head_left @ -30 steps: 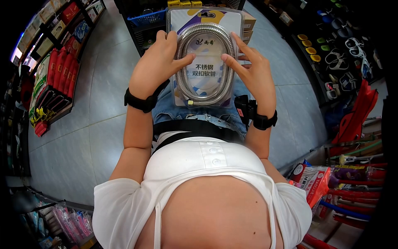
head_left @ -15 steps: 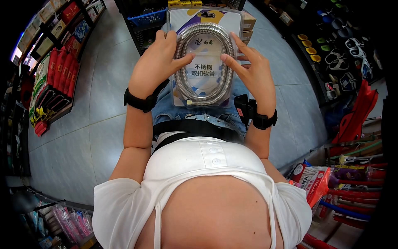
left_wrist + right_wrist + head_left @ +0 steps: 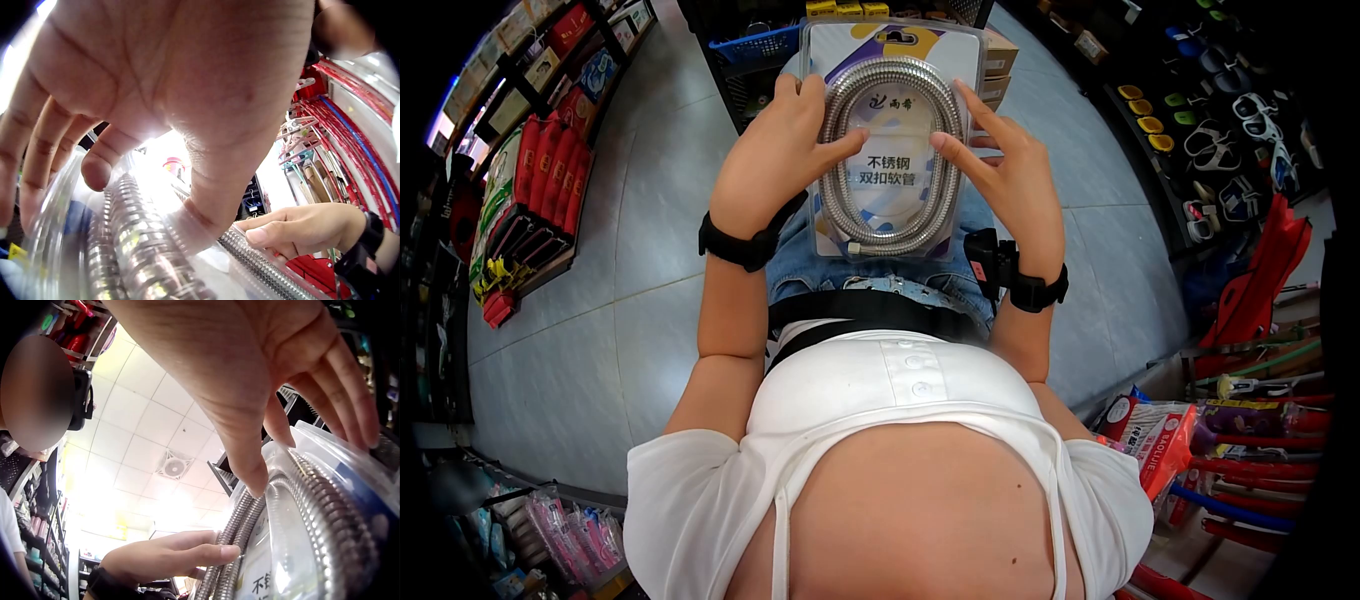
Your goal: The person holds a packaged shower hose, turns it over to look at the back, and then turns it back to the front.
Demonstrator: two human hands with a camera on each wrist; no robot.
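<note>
A coiled metal flexible hose (image 3: pixel 890 238) lies in an oval inside a clear blister pack (image 3: pixel 830 45) backed by a printed card. My left hand (image 3: pixel 775 160) grips the pack's left side, its thumb laid over the front and the other fingers along the outer edge. On the opposite side my right hand (image 3: pixel 1012 175) holds the pack between thumb and fingers. The pack stands upright in front of my lap, with its printed face towards me. In the right wrist view, the ribbed hose (image 3: pixel 325 506) shows close beneath the plastic.
Beyond the pack is a shelf with a blue basket (image 3: pixel 755 45) and stacked boxes (image 3: pixel 997 65). Sandals hang on a rack (image 3: pixel 1215 145) at right, above red-handled goods (image 3: pixel 1260 480). Red packages (image 3: pixel 550 165) stand at left; pink-wrapped goods (image 3: pixel 565 530) sit at lower left.
The pack has shifted very slightly left and down in the head view, its lower end tipping a little. Both hands keep their hold at its sides.
</note>
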